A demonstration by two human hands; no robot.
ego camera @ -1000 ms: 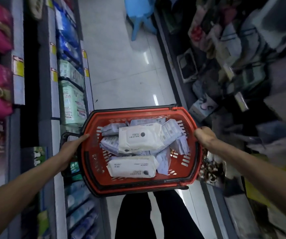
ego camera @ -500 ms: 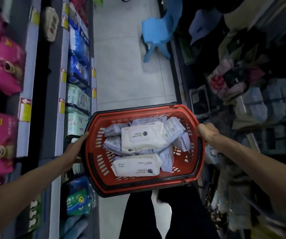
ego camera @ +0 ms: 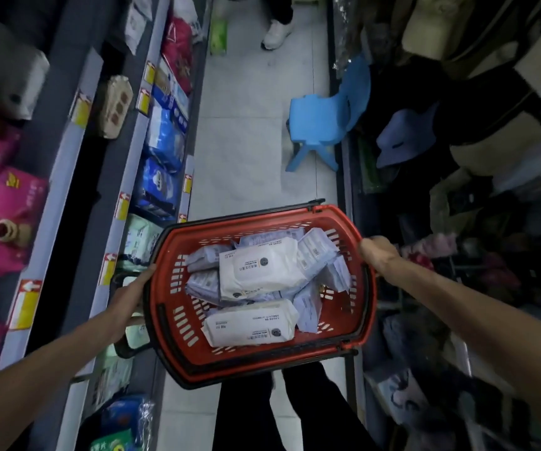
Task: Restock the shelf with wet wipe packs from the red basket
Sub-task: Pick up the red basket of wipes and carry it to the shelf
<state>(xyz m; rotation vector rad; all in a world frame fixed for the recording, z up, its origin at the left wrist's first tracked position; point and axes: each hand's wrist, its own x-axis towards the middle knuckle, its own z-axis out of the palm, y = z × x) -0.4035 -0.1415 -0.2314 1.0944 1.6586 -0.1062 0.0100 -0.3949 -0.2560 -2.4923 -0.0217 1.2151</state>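
Blue plastic chair (ego camera: 321, 118) now lower in view; white shoe (ego camera: 275, 34) newly visible at aisle's far end. Red plastic basket (ego camera: 178, 349) carried above tiled floor (ego camera: 249, 151), beside grey shelf (ego camera: 67, 151) on left. White wet wipe packs (ego camera: 262, 268) piled inside, 2 on top. Right hand (ego camera: 378, 255) clamped over right rim; left hand (ego camera: 132, 289) against left end, grip cannot be told.

blue chair (ego camera: 323, 125) on aisle floor (ego camera: 249, 141) | purple hat (ego camera: 404, 138) just right | white shoe (ego camera: 275, 34) far end
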